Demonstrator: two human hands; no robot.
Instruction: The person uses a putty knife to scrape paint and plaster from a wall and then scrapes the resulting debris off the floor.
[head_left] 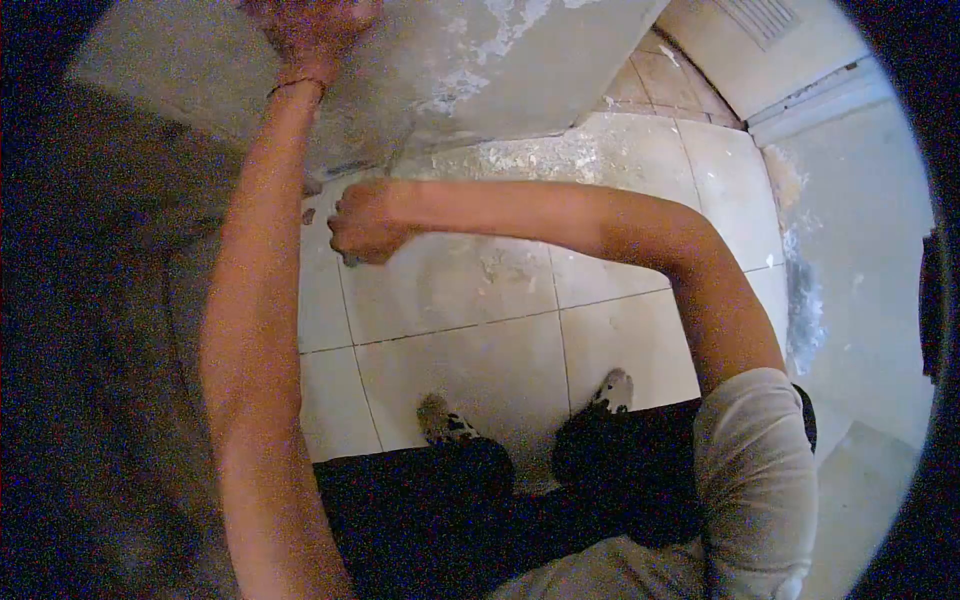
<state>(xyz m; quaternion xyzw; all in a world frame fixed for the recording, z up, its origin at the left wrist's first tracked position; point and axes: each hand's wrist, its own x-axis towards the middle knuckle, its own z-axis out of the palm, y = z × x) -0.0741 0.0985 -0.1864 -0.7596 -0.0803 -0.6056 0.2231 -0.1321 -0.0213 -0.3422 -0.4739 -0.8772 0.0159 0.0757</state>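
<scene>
My left hand (315, 28) is at the top edge of the view, in front of the peeling wall (540, 75); its fingers are blurred and partly cut off by the frame. Lower down, my right hand (368, 222) is closed into a fist close to the foot of the wall, over the tiled floor (450, 320). A small greyish bit shows beneath its fingers, and I cannot tell what it belongs to. Pale flakes (540, 160) lie scattered on the tiles along the wall's base.
My shoes (447, 420), spotted with white, stand on the tiles below my arms. To the right is a pale wall (860, 230) with a rough whitish patch (803, 300) low on it. A vented panel (760, 20) shows at the upper right. The left side is dark.
</scene>
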